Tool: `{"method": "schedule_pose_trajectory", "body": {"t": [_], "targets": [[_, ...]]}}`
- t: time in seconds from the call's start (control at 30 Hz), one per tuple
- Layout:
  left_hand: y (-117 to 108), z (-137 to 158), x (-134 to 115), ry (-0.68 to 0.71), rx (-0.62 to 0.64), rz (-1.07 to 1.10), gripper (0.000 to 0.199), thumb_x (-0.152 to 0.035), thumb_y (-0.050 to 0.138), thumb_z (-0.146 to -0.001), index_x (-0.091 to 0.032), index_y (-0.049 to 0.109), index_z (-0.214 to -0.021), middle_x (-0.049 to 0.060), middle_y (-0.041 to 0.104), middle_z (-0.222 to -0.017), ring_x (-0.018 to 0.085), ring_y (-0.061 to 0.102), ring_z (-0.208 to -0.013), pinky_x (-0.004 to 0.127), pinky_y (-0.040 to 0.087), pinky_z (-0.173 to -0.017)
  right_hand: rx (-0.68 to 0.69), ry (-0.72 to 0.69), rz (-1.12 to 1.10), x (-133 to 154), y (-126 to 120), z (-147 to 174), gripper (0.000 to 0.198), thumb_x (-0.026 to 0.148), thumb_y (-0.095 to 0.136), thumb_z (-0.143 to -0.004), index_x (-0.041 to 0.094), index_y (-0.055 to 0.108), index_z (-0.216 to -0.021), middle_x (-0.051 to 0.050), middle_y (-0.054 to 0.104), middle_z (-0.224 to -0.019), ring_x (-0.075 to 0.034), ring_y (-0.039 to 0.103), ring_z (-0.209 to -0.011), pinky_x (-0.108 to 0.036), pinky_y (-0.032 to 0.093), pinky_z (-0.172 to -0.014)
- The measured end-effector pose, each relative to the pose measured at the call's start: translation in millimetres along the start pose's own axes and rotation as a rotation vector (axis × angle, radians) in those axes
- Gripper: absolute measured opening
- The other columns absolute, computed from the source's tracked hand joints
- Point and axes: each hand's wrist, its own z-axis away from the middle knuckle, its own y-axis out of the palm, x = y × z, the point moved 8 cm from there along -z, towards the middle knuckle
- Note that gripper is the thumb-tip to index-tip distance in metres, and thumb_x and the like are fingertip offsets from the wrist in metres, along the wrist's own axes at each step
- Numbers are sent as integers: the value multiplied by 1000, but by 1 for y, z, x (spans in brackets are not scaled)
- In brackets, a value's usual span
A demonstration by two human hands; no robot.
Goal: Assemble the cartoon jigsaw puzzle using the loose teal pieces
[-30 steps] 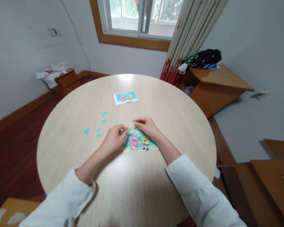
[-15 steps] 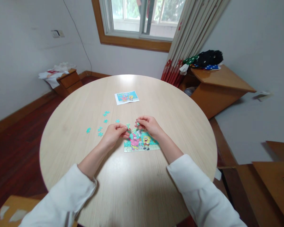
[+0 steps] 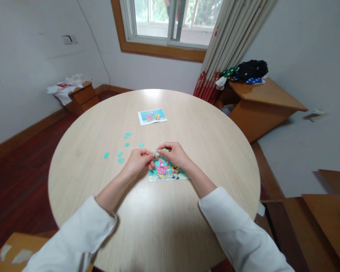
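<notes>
A partly assembled jigsaw puzzle [image 3: 161, 172] with cartoon characters on turquoise lies flat near the table's middle. At its upper left edge, my left hand [image 3: 137, 162] is closed in a pinch on a small turquoise puzzle piece [image 3: 155, 153]. My right hand [image 3: 176, 154] reaches over the puzzle's upper part, its thumb and fingers pinched at that same spot, fingertips almost meeting the left ones. Whether a second piece sits between them is hidden. The right hand covers the puzzle's upper right portion.
Several loose turquoise pieces [image 3: 121, 160] lie left of the puzzle. Behind it rests a printed reference picture [image 3: 152, 117]. All are on a round pale wooden table [image 3: 158, 223]. Brown wooden furniture [image 3: 260, 102] with cloths on it stands at the right.
My right hand has moved left, bringing its pinched fingers up against the left hand's fingertips. The left hand has barely shifted.
</notes>
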Motion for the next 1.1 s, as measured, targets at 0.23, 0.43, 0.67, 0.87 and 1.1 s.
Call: {"method": "schedule_pose_trajectory", "body": {"t": [0.23, 0.43, 0.67, 0.87, 1.1], "targets": [[-20, -1, -20, 249, -189, -493, 18, -28, 53, -76, -16, 57, -63, 0, 57, -52, 12, 50, -49, 25, 36, -52, -16, 89, 147, -7, -4, 1, 12, 20, 60, -75, 13, 70, -72, -5, 71, -75, -15, 62, -72, -25, 43, -68], [-15, 2, -22, 288, -165, -860, 14, -25, 52, -75, -18, 55, -63, 3, 60, -64, 15, 51, -60, 27, 33, -58, 12, 93, 302, -4, -1, 3, 13, 16, 58, -77, 14, 71, -73, -4, 70, -72, -14, 62, -74, -24, 43, -70], [-8, 7, -16, 211, -111, -1052, 8, -22, 52, -75, -19, 55, -68, 3, 61, -67, 17, 53, -64, 27, 30, -57, 4, 114, 403, -1, 1, 3, 12, 15, 60, -78, 14, 72, -75, -4, 71, -76, -15, 62, -74, -25, 44, -73], [-6, 5, -15, 192, -108, -1095, 9, -22, 52, -76, -19, 55, -68, 4, 62, -68, 17, 54, -64, 27, 28, -55, -14, 82, 455, 2, 2, 3, 13, 12, 59, -78, 16, 71, -74, -5, 72, -80, -15, 64, -79, -26, 45, -78], [-4, 6, -16, 208, -100, -1095, 10, -23, 53, -77, -19, 54, -67, 5, 62, -67, 19, 54, -65, 28, 26, -54, -26, 73, 469, 2, 4, 3, 14, 10, 59, -79, 15, 70, -73, -7, 72, -82, -16, 63, -81, -27, 44, -79]]}}
